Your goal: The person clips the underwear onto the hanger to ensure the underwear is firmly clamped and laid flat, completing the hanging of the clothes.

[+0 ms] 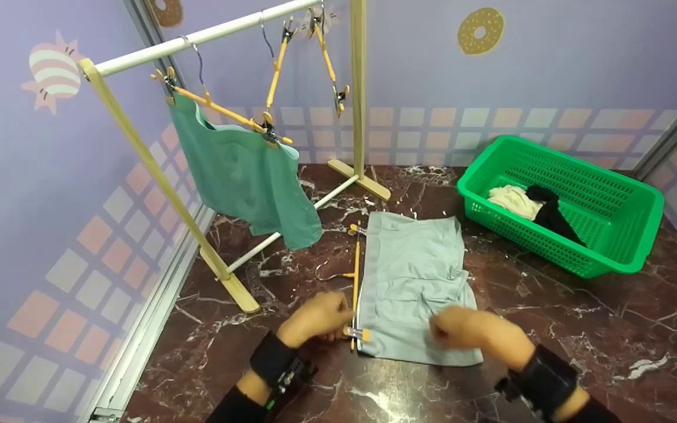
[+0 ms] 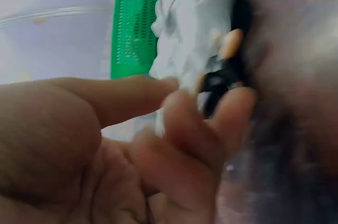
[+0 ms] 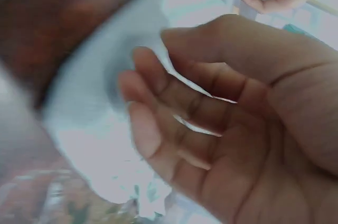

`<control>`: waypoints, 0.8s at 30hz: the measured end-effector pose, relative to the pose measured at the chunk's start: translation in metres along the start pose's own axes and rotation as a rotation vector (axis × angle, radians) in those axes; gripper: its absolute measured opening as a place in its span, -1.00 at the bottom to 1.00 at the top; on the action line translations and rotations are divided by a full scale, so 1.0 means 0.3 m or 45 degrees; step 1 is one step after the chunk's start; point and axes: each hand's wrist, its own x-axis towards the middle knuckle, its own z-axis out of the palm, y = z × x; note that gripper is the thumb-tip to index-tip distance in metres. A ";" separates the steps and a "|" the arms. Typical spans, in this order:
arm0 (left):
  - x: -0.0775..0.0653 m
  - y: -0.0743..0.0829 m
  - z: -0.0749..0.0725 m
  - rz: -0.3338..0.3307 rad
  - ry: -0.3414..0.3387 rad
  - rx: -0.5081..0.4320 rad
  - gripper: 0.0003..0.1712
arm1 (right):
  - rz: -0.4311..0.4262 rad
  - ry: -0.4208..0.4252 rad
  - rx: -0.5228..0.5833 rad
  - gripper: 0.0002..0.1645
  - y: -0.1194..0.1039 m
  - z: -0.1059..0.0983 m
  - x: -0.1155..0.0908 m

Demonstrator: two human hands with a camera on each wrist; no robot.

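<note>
Light grey shorts [image 1: 415, 282] lie flat on the dark marble surface, waistband toward the left. Along that waistband runs an orange hanger [image 1: 357, 264] with a metal hook, its clips at the upper and lower ends. The lower clip [image 1: 357, 333] sits at the waistband's near corner. My left hand [image 1: 318, 317] is beside this clip with fingers loosely bent; in the left wrist view the clip [image 2: 222, 76] shows just past the fingertips. Over the near right part of the shorts hovers my right hand [image 1: 468, 329], blurred, its fingers relaxed and holding nothing.
A drying rack [image 1: 138, 56] stands at the left. Teal shorts [image 1: 244, 170] hang from it on a clip hanger, beside two bare hangers [image 1: 277, 76]. At the right is a green basket [image 1: 626, 217] with a cream cloth [image 1: 515, 201] and a black cloth [image 1: 556, 217].
</note>
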 end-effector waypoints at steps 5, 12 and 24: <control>0.116 0.025 -0.072 0.058 0.217 -0.136 -0.85 | -0.178 0.337 -0.009 -0.84 0.025 -0.083 0.135; 0.327 0.028 -0.131 0.072 0.527 -0.224 -0.70 | -0.160 0.773 0.153 -0.93 0.079 -0.116 0.377; 0.564 0.044 -0.092 -0.153 0.753 -0.283 -0.69 | 0.135 1.046 0.448 -0.31 0.142 -0.103 0.643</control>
